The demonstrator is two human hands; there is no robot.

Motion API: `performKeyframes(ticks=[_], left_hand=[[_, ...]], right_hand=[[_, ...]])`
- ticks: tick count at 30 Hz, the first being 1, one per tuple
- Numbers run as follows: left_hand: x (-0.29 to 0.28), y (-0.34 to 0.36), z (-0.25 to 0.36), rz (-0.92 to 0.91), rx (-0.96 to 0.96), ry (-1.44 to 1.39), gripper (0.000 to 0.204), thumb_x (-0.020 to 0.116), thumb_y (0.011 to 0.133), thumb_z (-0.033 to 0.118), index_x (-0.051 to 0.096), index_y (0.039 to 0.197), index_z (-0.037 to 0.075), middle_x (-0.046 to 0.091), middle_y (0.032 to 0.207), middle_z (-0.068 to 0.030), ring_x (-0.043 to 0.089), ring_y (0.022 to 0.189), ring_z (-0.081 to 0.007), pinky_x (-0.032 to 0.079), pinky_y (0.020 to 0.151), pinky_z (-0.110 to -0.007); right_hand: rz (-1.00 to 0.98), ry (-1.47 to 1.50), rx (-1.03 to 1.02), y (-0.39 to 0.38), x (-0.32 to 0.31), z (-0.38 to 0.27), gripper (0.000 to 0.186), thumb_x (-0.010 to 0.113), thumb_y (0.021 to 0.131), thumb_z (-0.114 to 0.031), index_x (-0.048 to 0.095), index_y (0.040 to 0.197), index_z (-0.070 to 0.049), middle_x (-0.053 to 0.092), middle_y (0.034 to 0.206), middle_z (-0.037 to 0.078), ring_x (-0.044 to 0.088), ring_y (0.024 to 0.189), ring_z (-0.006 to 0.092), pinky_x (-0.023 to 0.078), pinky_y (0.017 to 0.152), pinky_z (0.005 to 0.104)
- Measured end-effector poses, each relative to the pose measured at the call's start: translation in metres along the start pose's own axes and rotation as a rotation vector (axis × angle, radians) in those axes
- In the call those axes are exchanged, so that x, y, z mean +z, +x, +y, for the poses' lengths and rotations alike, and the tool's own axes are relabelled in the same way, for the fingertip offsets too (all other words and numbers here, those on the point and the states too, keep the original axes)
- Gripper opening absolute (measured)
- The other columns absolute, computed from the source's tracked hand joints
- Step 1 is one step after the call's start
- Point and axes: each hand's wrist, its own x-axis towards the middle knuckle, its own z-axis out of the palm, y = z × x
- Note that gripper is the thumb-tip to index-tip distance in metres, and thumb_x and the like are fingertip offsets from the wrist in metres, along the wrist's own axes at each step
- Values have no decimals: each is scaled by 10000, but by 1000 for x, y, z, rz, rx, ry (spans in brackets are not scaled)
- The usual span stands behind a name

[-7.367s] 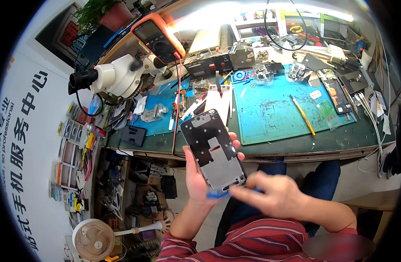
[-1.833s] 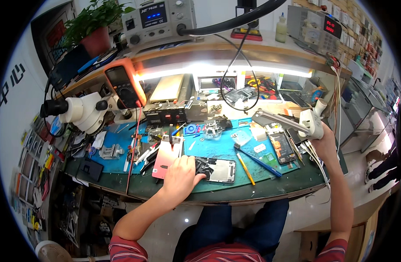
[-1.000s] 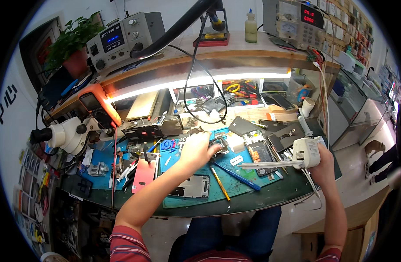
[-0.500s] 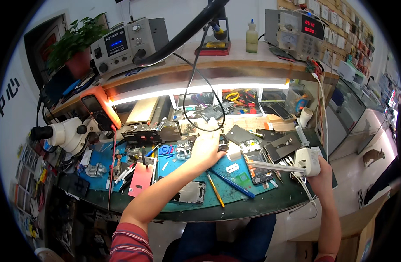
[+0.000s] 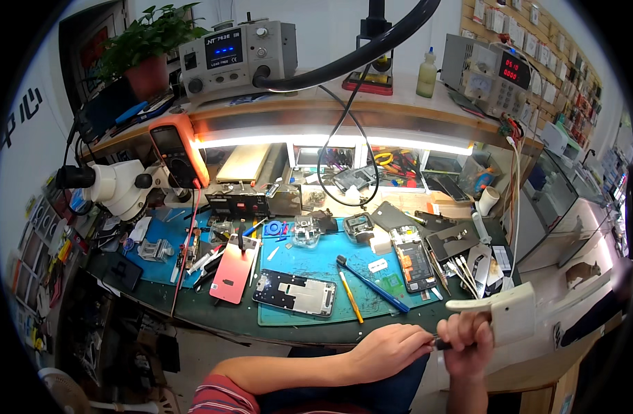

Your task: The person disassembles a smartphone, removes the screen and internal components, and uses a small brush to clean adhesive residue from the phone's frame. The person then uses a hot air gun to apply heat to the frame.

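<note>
Low at the right, in front of the bench edge, my right hand (image 5: 466, 340) is closed round a white boxy device (image 5: 515, 314) with a long flat arm pointing left. My left hand (image 5: 391, 352) meets it from the left, fingers bent and pressed together at a short dark piece (image 5: 441, 343) between the two hands. Its kind is hidden by the fingers. Beyond them on the blue mat (image 5: 309, 268) lie a blue-handled brush (image 5: 375, 286), a yellow pen-like tool (image 5: 351, 298), a metal phone frame (image 5: 295, 292) and an opened phone (image 5: 413, 259).
A pink phone back (image 5: 233, 270) and a microscope (image 5: 120, 186) are at the left. An orange multimeter (image 5: 178, 152) leans by the shelf. A black hose (image 5: 351, 65) and its cable loop hang over the bench. Several loose cables (image 5: 461, 272) lie at the right.
My left hand has drawn back from the rear of the mat to my right hand. My right hand has come lower and nearer with the white device. The view has shifted.
</note>
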Motion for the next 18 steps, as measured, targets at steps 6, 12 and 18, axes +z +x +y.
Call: performKeyframes(ticks=[6, 12, 18], left_hand=[[0, -17, 4, 145, 167, 211, 204, 776, 913, 119, 693, 1072, 22, 675, 896, -80, 673, 777, -266, 541, 688, -383], [-9, -26, 22, -3, -5, -245, 123, 695, 966, 111, 639, 972, 2, 596, 873, -130, 624, 795, -307, 518, 709, -414], [-21, -41, 36, -388, -423, -929, 322, 499, 1134, 268, 648, 1038, 0, 612, 804, -79, 604, 744, -184, 457, 669, -313]], right_hand=[[220, 135, -154, -25, 24, 20, 342, 568, 1106, -274, 405, 822, -173, 348, 717, -55, 385, 629, 78, 375, 723, 319], [150, 229, -265, -49, 33, 28, 280, 544, 1101, -219, 431, 848, -177, 365, 721, -57, 399, 620, 69, 361, 707, 293], [-131, 233, -207, -59, 20, 17, 408, 631, 1036, -167, 407, 695, -165, 481, 594, -45, 466, 487, 89, 342, 456, 272]])
